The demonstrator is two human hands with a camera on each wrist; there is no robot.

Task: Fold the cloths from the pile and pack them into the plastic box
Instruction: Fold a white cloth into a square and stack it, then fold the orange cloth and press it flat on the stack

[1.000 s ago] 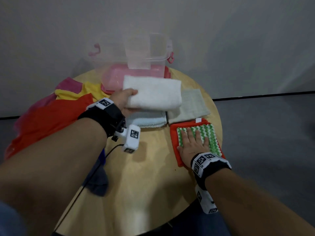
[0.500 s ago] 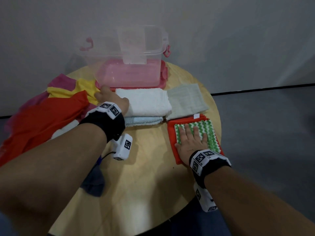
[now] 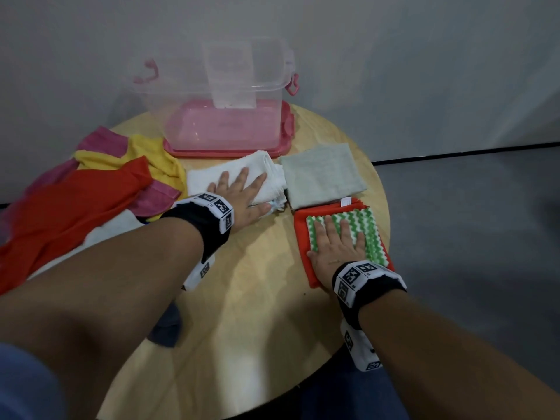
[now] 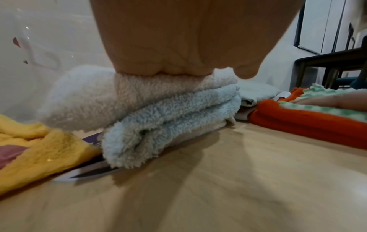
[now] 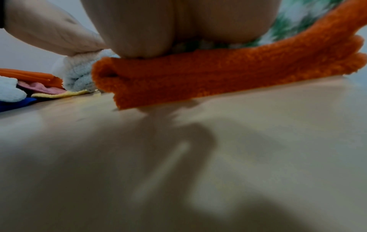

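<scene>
I see my left hand flat, fingers straight, on the folded white cloth lying lengthwise left-to-right; right hand flat on the green-striped cloth.

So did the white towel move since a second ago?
Yes. The white towel came down from in front of the plastic box onto the blue towel; the left hand presses it.

Your plastic box stands at the table's far edge, the pile to its left. Three folded stacks lie before it, your hands flat on two.
</scene>
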